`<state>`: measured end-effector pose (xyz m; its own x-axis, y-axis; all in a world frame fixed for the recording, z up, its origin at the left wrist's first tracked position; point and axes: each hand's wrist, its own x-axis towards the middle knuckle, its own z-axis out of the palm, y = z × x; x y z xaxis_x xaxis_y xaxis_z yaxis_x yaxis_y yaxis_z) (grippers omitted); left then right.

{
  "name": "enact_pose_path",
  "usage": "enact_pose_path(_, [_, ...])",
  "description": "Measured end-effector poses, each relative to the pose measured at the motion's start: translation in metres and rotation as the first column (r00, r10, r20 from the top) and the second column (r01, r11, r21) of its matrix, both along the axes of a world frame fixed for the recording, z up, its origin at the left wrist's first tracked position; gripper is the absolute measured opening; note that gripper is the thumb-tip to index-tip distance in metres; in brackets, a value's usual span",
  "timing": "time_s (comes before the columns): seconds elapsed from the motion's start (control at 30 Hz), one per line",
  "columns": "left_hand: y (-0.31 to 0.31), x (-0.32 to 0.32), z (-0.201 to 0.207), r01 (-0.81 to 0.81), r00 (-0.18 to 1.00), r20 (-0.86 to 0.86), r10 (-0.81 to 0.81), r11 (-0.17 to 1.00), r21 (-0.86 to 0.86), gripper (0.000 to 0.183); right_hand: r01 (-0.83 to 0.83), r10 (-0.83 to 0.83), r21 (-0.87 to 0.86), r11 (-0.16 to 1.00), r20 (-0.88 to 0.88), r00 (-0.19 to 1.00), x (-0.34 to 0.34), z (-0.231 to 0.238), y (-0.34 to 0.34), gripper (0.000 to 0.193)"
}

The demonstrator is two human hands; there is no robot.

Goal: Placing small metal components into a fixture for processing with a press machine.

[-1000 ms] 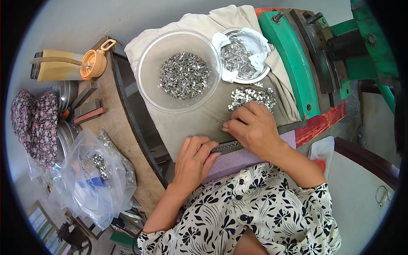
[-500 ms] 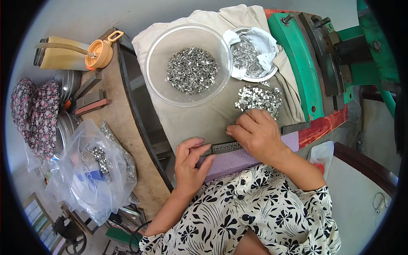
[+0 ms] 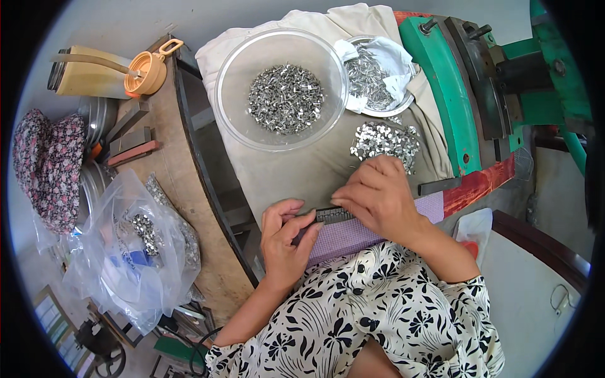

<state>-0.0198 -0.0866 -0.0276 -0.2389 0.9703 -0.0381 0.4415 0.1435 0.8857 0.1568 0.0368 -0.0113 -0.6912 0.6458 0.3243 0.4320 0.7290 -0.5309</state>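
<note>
Here, a dark slotted strip [image 3: 334,215] is pinched at its ends by the left hand [image 3: 285,242] and right hand [image 3: 378,196], fingers closed on it, just below the loose pile of metal pieces [image 3: 384,140].

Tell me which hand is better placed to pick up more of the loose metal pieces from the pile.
Right. The right hand lies just below the loose pile of metal pieces, its fingers nearly reaching it. The left hand grips the dark strip, farther away.
</note>
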Motion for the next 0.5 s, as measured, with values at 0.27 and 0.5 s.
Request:
enact_pose_path(0.27, [0.001, 0.001, 0.002, -0.009, 0.999, -0.041, 0.01, 0.999, 0.031, 0.027, 0.04, -0.041, -0.359, 0.932, 0.005, 0.999, -0.014, 0.002, -0.004, 0.01])
enact_pose_path(0.5, [0.0, 0.0, 0.002, -0.008, 1.0, -0.022, 0.008, 1.0, 0.012, 0.027, 0.057, -0.035, -0.371, 0.927, 0.065, 0.997, -0.018, 0.002, -0.006, 0.01])
